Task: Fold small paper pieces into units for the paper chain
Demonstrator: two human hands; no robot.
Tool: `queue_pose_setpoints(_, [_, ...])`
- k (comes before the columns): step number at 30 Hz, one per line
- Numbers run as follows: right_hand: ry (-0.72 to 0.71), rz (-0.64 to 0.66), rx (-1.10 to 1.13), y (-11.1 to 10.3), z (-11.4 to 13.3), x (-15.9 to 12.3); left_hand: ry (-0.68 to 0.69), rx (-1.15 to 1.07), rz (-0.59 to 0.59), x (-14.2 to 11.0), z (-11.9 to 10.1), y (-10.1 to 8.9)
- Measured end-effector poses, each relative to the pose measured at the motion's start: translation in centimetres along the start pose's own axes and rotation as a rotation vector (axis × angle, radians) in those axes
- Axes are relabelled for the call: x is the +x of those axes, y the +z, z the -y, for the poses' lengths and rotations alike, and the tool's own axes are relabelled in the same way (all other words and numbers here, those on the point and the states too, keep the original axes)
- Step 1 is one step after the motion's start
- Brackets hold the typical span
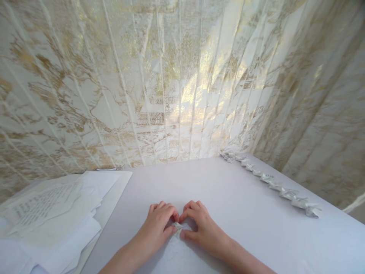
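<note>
A small piece of folded paper with faint print is held low over the white table, between the fingertips of both hands. My left hand pinches its left side, thumb and forefinger curled in. From the other side my right hand grips it the same way, its thumb at the lower right of the paper. The fingers cover part of the folds, so the exact shape cannot be made out.
The white table meets a patterned pale curtain at the back. Stacked loose paper sheets, some printed, lie at the left. Along the right edge runs a row of several small folded paper pieces.
</note>
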State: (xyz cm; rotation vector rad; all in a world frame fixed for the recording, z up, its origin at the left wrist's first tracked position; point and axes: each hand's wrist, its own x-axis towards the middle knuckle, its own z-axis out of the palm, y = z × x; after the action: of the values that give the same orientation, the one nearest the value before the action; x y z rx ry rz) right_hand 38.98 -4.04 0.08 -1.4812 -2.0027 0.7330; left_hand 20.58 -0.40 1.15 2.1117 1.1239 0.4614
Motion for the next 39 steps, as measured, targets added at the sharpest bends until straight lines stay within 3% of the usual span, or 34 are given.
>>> queue_pose_setpoints(3, [-0.009, -0.059, 0.074, 1.0, 0.1, -0.2, -0.016, -0.168, -0.03, -0.6, 0.5, 0.4])
queue_pose_setpoints(7, [0.035, -0.131, 0.354, 1.9, 0.5, 0.1, -0.002, -0.409, -0.083, -0.7, 1.7, 0.9])
queue_pose_setpoints(13, [0.001, -0.082, 0.616, 2.5, 0.6, 1.1, 0.003, -0.558, -0.153, -0.7, 2.6, 1.6])
queue_pose_setpoints(17, [-0.118, -0.139, 0.397, 2.4, -0.2, 1.3, -0.04, -0.64, -0.202, -1.0, 1.7, 2.1])
queue_pose_setpoints(21, [-0.384, -0.208, -0.021, 1.0, -0.8, 1.3, -0.071, -0.827, -0.273, -1.3, 1.2, 2.8])
queue_pose_setpoints(24, [-0.537, -0.211, -0.216, 0.2, -0.6, 1.3, -0.084, -0.825, -0.266, -1.4, 1.7, 2.9])
queue_pose_setpoints(26, [-0.522, -0.215, -0.139, 0.4, -0.4, 1.2, -0.086, -0.763, -0.28, -1.3, 2.1, 2.7])
queue_pose_setpoints(32, [-0.223, -0.192, 0.399, 2.0, 0.0, 0.7, -0.002, -0.495, -0.338, -1.7, 1.4, 2.2])
queue_pose_setpoints(36, [-0.254, -0.228, 0.44, 2.0, -0.3, 0.5, -0.019, -0.729, -0.435, -2.2, 0.3, 2.9])
queue_pose_setpoints(39, [-0.339, -0.298, 0.366, 1.7, -0.4, 0.6, -0.012, -0.74, -0.48, -2.3, 0.3, 3.1])
